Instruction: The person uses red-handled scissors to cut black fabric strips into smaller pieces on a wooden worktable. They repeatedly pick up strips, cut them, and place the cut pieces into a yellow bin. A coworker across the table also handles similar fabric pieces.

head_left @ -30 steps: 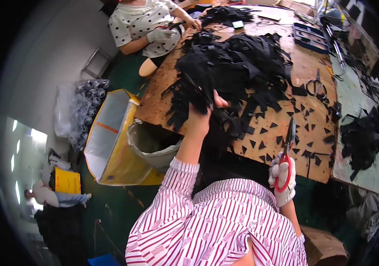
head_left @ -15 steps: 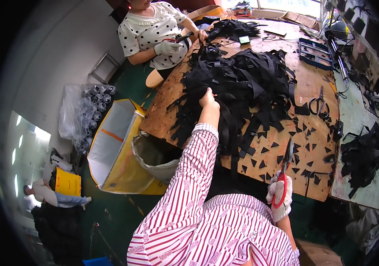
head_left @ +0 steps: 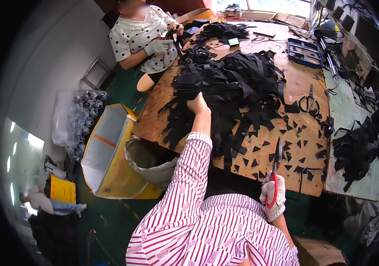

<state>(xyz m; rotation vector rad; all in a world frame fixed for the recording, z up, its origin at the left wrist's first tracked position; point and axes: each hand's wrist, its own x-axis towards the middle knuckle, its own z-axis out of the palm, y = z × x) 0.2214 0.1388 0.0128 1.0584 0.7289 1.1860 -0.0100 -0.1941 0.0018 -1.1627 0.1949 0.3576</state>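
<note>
My bare left hand point(head_left: 199, 105) is at the near left part of a big heap of black straps point(head_left: 229, 77) on the wooden table. Its thumb points up, apart from the fingers, which lie against the straps; the fingertips are partly lost among them. In a white glove, my right hand point(head_left: 272, 197) is closed round red-handled scissors point(head_left: 278, 162) at the table's near edge, blades pointing away from me. Small black triangular offcuts point(head_left: 266, 143) lie scattered beyond the blades. Several strap ends hang over the near edge beside my left forearm.
Dark-handled scissors point(head_left: 309, 104) and a blue tray point(head_left: 304, 52) lie to the right. A co-worker point(head_left: 143, 42) handles black straps at the far left. A grey sack point(head_left: 149, 166) and a yellow bag point(head_left: 110, 150) stand left of the table. More straps point(head_left: 357, 148) cover the right-hand table.
My left hand has shifted slightly left along the heap, its thumb now apart from the fingers. The right hand stays low with the scissors. The co-worker's hands have drawn closer to their body.
</note>
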